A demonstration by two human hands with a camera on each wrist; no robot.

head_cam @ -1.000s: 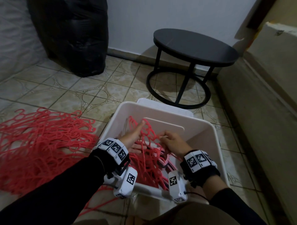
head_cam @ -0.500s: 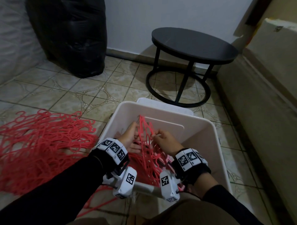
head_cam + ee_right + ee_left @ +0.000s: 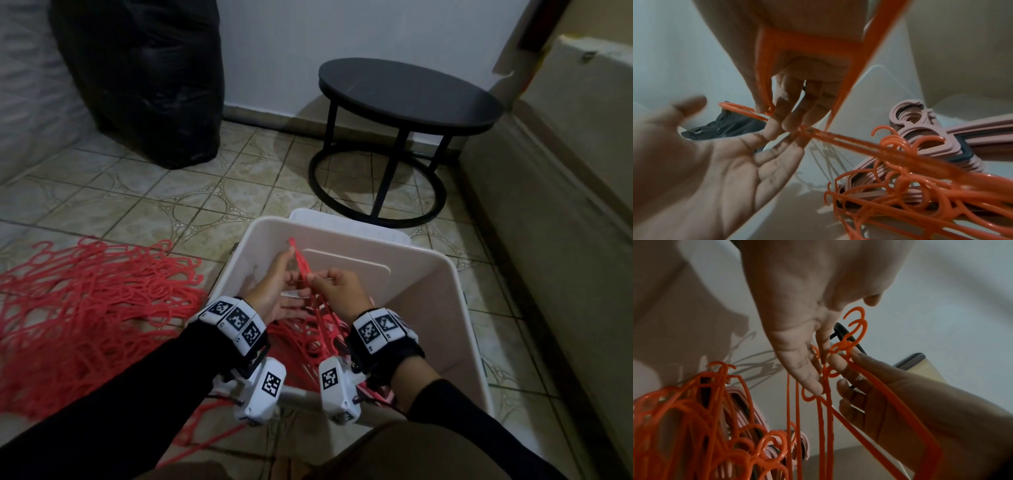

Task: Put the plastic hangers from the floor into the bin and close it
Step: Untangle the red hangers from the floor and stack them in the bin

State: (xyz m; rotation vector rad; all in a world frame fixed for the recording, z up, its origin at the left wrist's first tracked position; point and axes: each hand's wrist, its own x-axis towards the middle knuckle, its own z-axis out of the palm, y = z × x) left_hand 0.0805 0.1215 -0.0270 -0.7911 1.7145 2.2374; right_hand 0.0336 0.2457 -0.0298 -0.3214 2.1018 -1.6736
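A white plastic bin (image 3: 455,274) stands open on the tiled floor in front of me. Both hands are over it, around a small bunch of red plastic hangers (image 3: 301,265) that stands upright, hooks up. My right hand (image 3: 337,287) pinches the hanger necks between thumb and fingertips (image 3: 789,125). My left hand (image 3: 274,287) lies against the bunch with its fingers (image 3: 807,378) straight and palm (image 3: 705,170) open. More red hangers (image 3: 301,339) fill the near side of the bin, on top of pink ones (image 3: 920,126). A big tangle of red hangers (image 3: 85,301) lies on the floor at the left.
The bin's white lid (image 3: 346,224) lies on the floor behind the bin. Beyond it stands a round black side table (image 3: 407,92). A full black bag (image 3: 144,78) leans at the back left. A beige sofa side (image 3: 548,240) runs along the right.
My hands have drawn closer together, and the spread hangers between them are gathered into a narrow upright bunch. The right hand moved left and up towards the left hand.
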